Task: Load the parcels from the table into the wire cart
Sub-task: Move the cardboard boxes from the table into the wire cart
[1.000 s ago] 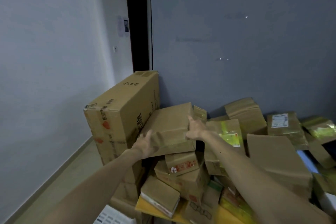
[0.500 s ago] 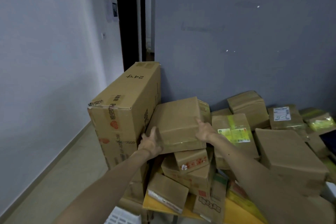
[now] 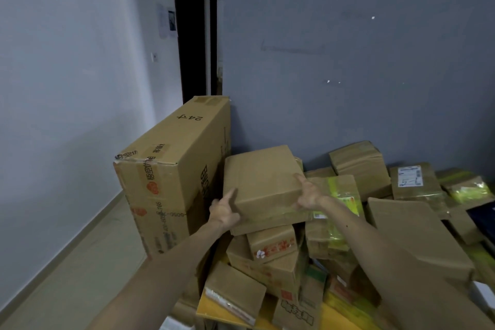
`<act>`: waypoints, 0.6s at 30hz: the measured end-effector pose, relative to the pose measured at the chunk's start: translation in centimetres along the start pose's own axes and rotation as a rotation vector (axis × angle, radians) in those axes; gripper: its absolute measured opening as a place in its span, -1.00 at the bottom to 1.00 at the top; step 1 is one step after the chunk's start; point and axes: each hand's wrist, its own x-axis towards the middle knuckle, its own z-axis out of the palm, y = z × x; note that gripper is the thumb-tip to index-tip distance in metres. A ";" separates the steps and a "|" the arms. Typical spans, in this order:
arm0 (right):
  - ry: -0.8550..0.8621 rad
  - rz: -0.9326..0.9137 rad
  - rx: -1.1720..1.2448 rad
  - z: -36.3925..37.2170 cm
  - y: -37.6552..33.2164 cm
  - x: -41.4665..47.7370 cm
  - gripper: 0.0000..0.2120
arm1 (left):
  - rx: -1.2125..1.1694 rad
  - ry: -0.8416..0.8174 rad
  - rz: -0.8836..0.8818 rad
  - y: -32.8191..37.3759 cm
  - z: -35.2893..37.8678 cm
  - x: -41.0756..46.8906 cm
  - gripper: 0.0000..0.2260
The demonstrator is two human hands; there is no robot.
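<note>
A flat brown cardboard parcel lies on top of a heap of parcels on the table. My left hand grips its near left corner, thumb up along the edge. My right hand grips its right edge, fingers curled over the top. Under it sit a small box with red print and several more cardboard parcels. The wire cart is not in view, apart from a white scrap at the bottom edge that I cannot identify.
A long tall carton marked "24" stands on the floor left of the heap, touching the held parcel's left side. More parcels spread to the right against the grey wall. A dark doorway opens behind. The yellow table edge shows below.
The view has moved closer and lower over the heap. Both hands have slid nearer along the flat parcel's sides and tightened on it; the parcel looks slightly raised at its near edge.
</note>
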 end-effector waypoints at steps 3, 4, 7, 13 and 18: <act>-0.020 -0.043 -0.045 -0.6 0.9 0.3 0.14 | 0.069 -0.023 0.002 0.0 0.6 0.4 -0.27; -0.029 -0.058 -0.064 -0.8 1.0 0.3 0.15 | 0.084 -0.022 0.001 0.1 0.6 0.6 -0.26; -0.035 -0.112 -0.186 -1.3 1.4 0.7 0.14 | 0.032 -0.023 0.004 0.4 0.5 1.2 -0.15; -0.049 -0.220 -0.213 -1.4 2.4 2.1 0.14 | -0.060 0.004 -0.018 0.3 1.1 2.7 0.02; 0.001 -0.240 -0.086 -1.1 3.2 2.1 0.12 | -0.094 0.042 0.016 1.3 1.5 2.7 0.02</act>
